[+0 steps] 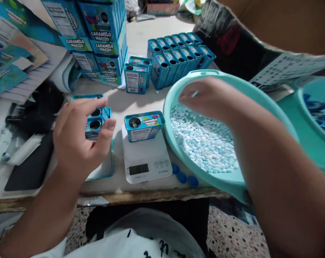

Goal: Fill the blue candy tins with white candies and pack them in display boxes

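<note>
My left hand (82, 132) is open, thumb and fingers apart, above blue tins with round holes (95, 124) at the left; it partly hides them. On the white digital scale (145, 156) stands an upright tin marked "Caramelo Macizo" (145, 125), its round hole showing pale pieces inside. The display seems to read 151.2, with a blurred decimal point. My right hand (202, 93), smeared by motion, is over the turquoise basin (175, 145) of small white and pale blue candies (202, 143). Its fingers are curled together, and whatever they hold cannot be made out.
Blue caps (182, 177) lie between scale and basin. Tins with open holes (175, 59) stand in rows behind, beside stacked blue boxes (98, 39). A cardboard box (240, 46) stands back right, another turquoise container (310, 139) far right. The wooden table edge (151, 195) runs in front.
</note>
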A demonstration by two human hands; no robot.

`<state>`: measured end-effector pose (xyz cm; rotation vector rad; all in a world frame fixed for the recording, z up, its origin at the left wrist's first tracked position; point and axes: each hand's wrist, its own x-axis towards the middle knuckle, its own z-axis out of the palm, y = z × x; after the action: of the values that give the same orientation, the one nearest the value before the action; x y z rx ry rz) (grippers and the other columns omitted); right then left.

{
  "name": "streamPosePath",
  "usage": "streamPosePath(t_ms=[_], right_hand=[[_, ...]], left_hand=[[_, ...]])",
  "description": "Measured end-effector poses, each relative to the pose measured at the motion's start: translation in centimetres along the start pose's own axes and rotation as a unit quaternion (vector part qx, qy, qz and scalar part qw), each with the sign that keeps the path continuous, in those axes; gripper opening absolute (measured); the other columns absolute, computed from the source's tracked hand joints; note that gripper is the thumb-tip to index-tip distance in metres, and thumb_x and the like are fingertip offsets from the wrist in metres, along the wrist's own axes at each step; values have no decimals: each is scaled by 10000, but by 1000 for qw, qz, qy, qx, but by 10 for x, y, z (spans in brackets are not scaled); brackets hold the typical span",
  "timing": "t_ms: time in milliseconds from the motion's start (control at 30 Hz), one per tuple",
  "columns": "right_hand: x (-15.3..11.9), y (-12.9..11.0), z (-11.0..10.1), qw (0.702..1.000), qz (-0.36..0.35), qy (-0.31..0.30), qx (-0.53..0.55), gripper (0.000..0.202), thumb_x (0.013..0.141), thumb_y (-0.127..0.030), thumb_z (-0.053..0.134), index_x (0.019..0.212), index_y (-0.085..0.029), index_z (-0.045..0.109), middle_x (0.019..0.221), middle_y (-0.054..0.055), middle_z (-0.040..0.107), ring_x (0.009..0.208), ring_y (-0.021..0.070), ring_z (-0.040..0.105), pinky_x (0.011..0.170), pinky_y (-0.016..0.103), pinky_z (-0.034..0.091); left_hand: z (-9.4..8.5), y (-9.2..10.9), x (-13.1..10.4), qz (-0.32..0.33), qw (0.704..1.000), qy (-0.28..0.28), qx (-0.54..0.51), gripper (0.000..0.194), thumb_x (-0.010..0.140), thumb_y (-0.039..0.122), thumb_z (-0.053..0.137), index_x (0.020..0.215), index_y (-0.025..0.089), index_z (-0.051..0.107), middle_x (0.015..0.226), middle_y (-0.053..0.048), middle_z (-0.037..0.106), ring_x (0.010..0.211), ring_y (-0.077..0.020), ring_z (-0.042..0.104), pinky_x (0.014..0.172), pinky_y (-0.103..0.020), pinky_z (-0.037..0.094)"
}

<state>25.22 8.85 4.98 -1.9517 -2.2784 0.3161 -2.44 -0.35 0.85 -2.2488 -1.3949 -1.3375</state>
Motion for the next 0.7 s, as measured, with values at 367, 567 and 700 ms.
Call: streamPosePath(t_ms=[367,567,700], right_hand=[[-5,-19,13,969,-36,-228,-86,216,853,-171,788,1058,-125,738,1079,98,682,889,227,620,705,312,427],[-5,-16,9,971,-36,-232,-38,128,807,-106,806,885,-173,730,921,30,695,769,179,589,650,293,397],[-6,-18,6,968,-27,-245,-48,93,841,-115,777,912,-162,740,910,29,695,720,155,554,611,289,359]], left_hand=[[3,-1,-2,-71,997,2,-11,338,958,364,610,1284,277,616,1122,-18,731,1095,-233,686,994,-406,525],[8,-2,-2,-57,998,-15,4,326,938,309,627,1252,222,613,1111,-57,726,1063,-224,682,986,-388,517],[9,0,0,-39,999,-13,3,290,934,291,624,1213,213,627,1101,-68,716,1059,-227,669,980,-382,509]])
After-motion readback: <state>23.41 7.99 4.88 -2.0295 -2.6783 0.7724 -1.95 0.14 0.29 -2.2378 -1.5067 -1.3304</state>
